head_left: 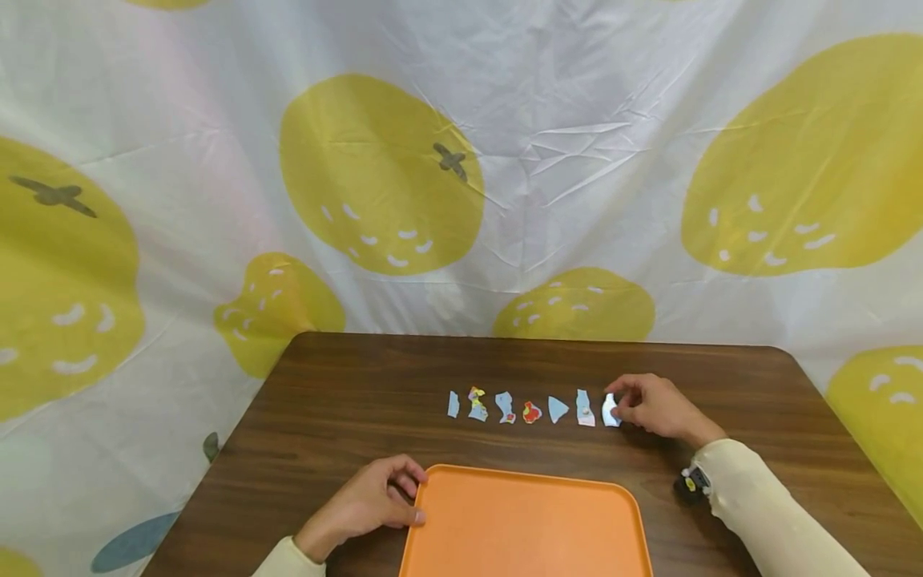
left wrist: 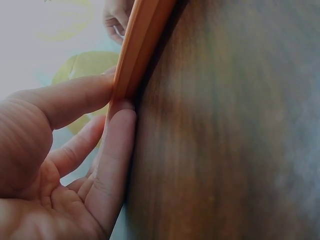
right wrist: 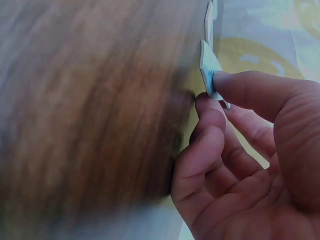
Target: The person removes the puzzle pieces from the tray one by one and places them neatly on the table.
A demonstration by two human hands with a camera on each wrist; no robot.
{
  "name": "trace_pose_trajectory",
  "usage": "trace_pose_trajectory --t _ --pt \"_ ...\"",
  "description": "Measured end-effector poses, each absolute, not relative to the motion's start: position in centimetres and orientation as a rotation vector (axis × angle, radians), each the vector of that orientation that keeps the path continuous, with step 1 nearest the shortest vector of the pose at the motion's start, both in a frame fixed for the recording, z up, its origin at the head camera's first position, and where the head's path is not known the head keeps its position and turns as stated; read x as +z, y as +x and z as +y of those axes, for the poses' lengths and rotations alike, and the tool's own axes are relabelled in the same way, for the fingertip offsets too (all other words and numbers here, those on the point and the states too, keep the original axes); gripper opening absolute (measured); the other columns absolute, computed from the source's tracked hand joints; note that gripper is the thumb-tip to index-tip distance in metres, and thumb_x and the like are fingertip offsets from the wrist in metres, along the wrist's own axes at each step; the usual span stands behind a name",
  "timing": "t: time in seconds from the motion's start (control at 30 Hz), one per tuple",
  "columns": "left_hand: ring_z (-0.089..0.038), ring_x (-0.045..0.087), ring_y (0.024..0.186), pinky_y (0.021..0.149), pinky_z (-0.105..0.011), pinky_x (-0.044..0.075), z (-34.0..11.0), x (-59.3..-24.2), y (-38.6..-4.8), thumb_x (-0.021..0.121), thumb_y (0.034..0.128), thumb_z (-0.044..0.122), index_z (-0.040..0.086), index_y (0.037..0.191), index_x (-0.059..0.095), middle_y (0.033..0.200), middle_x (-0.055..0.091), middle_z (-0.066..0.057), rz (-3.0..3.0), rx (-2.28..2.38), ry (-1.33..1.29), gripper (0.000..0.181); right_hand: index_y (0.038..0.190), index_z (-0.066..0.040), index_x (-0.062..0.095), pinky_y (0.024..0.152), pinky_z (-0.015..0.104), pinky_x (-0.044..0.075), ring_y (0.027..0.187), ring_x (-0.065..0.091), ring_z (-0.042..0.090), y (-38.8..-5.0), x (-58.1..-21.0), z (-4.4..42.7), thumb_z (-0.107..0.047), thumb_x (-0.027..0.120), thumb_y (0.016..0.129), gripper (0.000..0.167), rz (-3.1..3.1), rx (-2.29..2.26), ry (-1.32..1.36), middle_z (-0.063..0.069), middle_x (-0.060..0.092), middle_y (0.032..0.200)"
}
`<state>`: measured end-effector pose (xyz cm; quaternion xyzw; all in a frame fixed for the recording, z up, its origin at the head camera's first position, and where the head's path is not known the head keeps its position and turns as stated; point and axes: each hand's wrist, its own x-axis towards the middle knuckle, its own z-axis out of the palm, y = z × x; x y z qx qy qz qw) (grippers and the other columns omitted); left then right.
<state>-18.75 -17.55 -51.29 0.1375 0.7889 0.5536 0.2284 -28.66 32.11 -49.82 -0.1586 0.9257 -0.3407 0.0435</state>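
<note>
My right hand [head_left: 659, 406] is at the right end of a row of flat, irregular picture puzzle pieces. Its thumb and fingertips pinch a pale blue puzzle piece [head_left: 610, 409]; in the right wrist view this puzzle piece [right wrist: 210, 70] is tilted, with the thumb on its face. To its left lie a blue and pink piece [head_left: 585, 408], a blue triangular piece [head_left: 558, 409], a red and yellow piece [head_left: 531, 413] and several more. My left hand [head_left: 371, 498] holds the left rim of an orange tray [head_left: 534, 525] near its far corner, thumb and fingers against the edge [left wrist: 137, 55].
Both the row and the tray are on a dark wooden table [head_left: 346, 385] with rounded far corners. Behind the table hangs a white curtain [head_left: 519, 200] printed with yellow fruit. A small dark wrist device [head_left: 692, 483] sits on the right sleeve.
</note>
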Motion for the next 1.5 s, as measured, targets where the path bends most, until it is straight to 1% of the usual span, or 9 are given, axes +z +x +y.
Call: trace_pose_trajectory --t 0.17,0.4,0.5,0.77,0.87,1.03,1.1,1.3,1.5 --pt "-0.017 0.070 0.074 0.059 -0.027 0.059 -17.6 -51.3 -18.7 0.090 0.0799 0.002 0.002 0.120 0.066 0.102 0.062 -0.011 2.166 1.532 0.386 0.047 0.118 -0.005 0.073 0.050 0.028 0.052 0.057 0.058 0.011 -28.7 -49.8 31.9 -0.012 0.078 0.091 0.029 2.840 -1.042 -0.451 0.001 0.067 0.081" --pt "-0.017 0.070 0.072 0.057 -0.026 0.057 -17.6 -51.5 -18.7 0.090 0.0804 0.002 0.003 0.120 0.066 0.101 0.062 -0.011 2.173 1.538 0.390 0.046 0.113 -0.005 0.069 0.048 0.029 0.053 0.054 0.059 0.012 -28.7 -49.9 31.8 -0.016 0.084 0.089 0.030 2.869 -1.011 -0.424 0.000 0.064 0.081" --pt "-0.016 0.070 0.071 0.056 -0.026 0.056 -17.5 -51.6 -18.7 0.090 0.0799 0.002 0.003 0.119 0.067 0.101 0.062 -0.011 2.180 1.540 0.387 0.046 0.114 -0.005 0.069 0.049 0.029 0.052 0.055 0.059 0.013 -28.6 -49.9 31.9 -0.017 0.084 0.089 0.031 2.856 -1.021 -0.431 0.001 0.066 0.082" --pt "-0.014 0.071 0.072 0.058 -0.026 0.059 -17.6 -51.6 -18.7 0.092 0.0791 0.006 0.004 0.117 0.067 0.100 0.061 -0.010 2.191 1.528 0.375 0.046 0.117 -0.006 0.070 0.055 0.028 0.054 0.061 0.060 0.011 -28.3 -49.5 31.8 -0.022 0.081 0.093 0.031 2.840 -1.052 -0.499 0.000 0.068 0.087" --pt "-0.015 0.071 0.073 0.059 -0.027 0.059 -17.7 -51.6 -18.6 0.092 0.0793 0.007 0.005 0.117 0.067 0.100 0.062 -0.010 2.198 1.518 0.376 0.045 0.117 -0.007 0.071 0.056 0.026 0.053 0.061 0.060 0.009 -27.9 -49.4 31.5 -0.022 0.081 0.094 0.029 2.844 -1.057 -0.531 -0.001 0.068 0.087" --pt "-0.015 0.071 0.073 0.059 -0.027 0.059 -17.6 -51.6 -18.6 0.092 0.0794 0.008 0.005 0.117 0.067 0.100 0.062 -0.010 2.207 1.510 0.380 0.045 0.115 -0.009 0.072 0.062 0.024 0.049 0.069 0.059 0.004 -26.9 -49.5 30.8 -0.023 0.080 0.094 0.026 2.886 -1.046 -0.605 -0.005 0.067 0.086" --pt "-0.014 0.071 0.072 0.058 -0.027 0.059 -17.5 -51.6 -18.6 0.092 0.0791 0.007 0.005 0.116 0.067 0.100 0.062 -0.010 2.216 1.504 0.383 0.045 0.114 -0.010 0.073 0.063 0.024 0.049 0.071 0.059 0.004 -26.5 -49.6 30.6 -0.021 0.079 0.095 0.024 2.892 -1.055 -0.622 -0.006 0.067 0.085" --pt "-0.014 0.069 0.071 0.058 -0.026 0.059 -17.3 -51.4 -18.7 0.093 0.0788 0.008 0.006 0.116 0.068 0.100 0.062 -0.010 2.236 1.484 0.396 0.045 0.114 -0.011 0.073 0.059 0.025 0.050 0.066 0.062 0.008 -25.2 -49.5 29.8 -0.021 0.077 0.097 0.020 2.833 -1.162 -0.603 -0.005 0.068 0.083" --pt "-0.016 0.069 0.072 0.058 -0.026 0.058 -17.4 -51.4 -18.7 0.093 0.0785 0.008 0.006 0.116 0.068 0.099 0.062 -0.010 2.229 1.488 0.387 0.045 0.112 -0.012 0.073 0.064 0.024 0.051 0.069 0.062 0.005 -23.8 -49.3 28.7 -0.025 0.076 0.099 0.019 2.793 -1.178 -0.731 -0.008 0.068 0.084"
